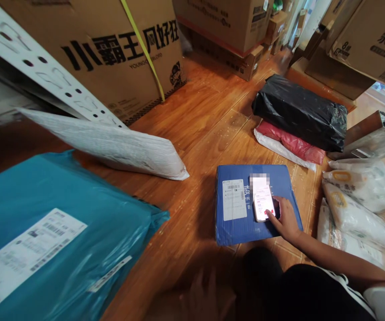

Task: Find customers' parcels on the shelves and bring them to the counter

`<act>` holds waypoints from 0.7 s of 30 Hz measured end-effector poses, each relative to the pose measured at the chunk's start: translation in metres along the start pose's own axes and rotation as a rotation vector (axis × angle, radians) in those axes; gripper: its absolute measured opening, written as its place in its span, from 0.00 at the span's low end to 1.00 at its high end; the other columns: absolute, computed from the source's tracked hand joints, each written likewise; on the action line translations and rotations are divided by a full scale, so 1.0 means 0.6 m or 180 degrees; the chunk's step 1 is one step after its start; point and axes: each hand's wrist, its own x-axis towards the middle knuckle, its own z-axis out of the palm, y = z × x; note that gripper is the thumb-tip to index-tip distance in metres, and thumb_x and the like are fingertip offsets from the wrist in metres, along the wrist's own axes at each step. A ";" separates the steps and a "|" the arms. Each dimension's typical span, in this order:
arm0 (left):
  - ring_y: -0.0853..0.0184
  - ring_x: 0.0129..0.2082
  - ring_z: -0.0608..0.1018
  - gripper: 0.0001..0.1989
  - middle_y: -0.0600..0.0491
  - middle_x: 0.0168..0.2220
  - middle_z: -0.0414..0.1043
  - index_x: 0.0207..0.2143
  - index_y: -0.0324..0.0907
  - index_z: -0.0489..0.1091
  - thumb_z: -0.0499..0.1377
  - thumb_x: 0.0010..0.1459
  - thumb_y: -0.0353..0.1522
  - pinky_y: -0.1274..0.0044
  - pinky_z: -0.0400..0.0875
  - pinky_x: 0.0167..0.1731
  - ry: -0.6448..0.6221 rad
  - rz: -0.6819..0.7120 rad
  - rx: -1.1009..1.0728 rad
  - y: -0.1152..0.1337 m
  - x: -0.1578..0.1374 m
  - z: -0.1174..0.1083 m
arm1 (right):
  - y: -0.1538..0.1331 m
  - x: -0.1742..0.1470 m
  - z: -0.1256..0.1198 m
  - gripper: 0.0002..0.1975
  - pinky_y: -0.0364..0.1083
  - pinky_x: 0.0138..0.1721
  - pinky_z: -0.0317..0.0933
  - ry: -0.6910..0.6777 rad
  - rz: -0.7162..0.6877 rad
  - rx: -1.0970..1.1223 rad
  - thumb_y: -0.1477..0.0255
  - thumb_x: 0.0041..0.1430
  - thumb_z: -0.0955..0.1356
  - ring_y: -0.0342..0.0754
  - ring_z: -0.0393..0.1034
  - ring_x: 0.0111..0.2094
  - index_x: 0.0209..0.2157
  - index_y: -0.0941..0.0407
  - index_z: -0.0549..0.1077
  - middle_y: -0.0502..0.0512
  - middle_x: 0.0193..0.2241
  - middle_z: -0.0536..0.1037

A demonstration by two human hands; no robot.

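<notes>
My right hand point(286, 219) grips a smartphone point(264, 206) along its right edge, with the thumb over the lower part of the lit screen. The phone is above a blue cardboard box point(234, 234) on the floor. A white shipping label point(234, 200) is stuck on the left side of the box's top. Low in the picture, my left hand point(201, 298) is dark and blurred, its fingers spread and holding nothing that I can see. To its left lies a large teal plastic parcel point(112, 196) with a printed label point(34, 256).
A white padded package point(129, 149) leans by a perforated metal shelf post point(50, 67). Large cartons point(105, 49) stand behind. A black wrapped parcel point(299, 109) rests on a red bag point(279, 137). Clear plastic bags point(356, 209) lie at the right, near a metallic box point(369, 133).
</notes>
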 end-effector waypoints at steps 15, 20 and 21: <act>0.41 0.66 0.63 0.36 0.36 0.67 0.58 0.63 0.43 0.67 0.58 0.54 0.48 0.45 0.49 0.64 0.0134 -0.0020 0.0029 -0.002 0.003 0.048 | 0.000 -0.003 -0.001 0.25 0.58 0.39 0.65 0.0028 -0.0121 -0.0108 0.52 0.68 0.60 0.58 0.69 0.36 0.52 0.58 0.68 0.63 0.37 0.77; 0.39 0.65 0.63 0.37 0.37 0.67 0.59 0.63 0.45 0.68 0.58 0.52 0.49 0.44 0.48 0.63 0.0165 -0.0063 -0.0018 -0.005 0.005 0.061 | -0.001 -0.004 -0.001 0.26 0.57 0.38 0.66 0.0106 -0.0243 -0.0224 0.51 0.68 0.59 0.57 0.70 0.36 0.52 0.59 0.68 0.63 0.38 0.77; 0.39 0.65 0.63 0.38 0.37 0.67 0.60 0.63 0.46 0.69 0.58 0.51 0.50 0.44 0.48 0.63 0.0166 -0.0058 -0.0037 -0.007 0.006 0.061 | -0.001 -0.003 -0.001 0.26 0.57 0.38 0.66 0.0127 -0.0275 -0.0247 0.51 0.68 0.59 0.57 0.70 0.36 0.52 0.59 0.67 0.63 0.38 0.77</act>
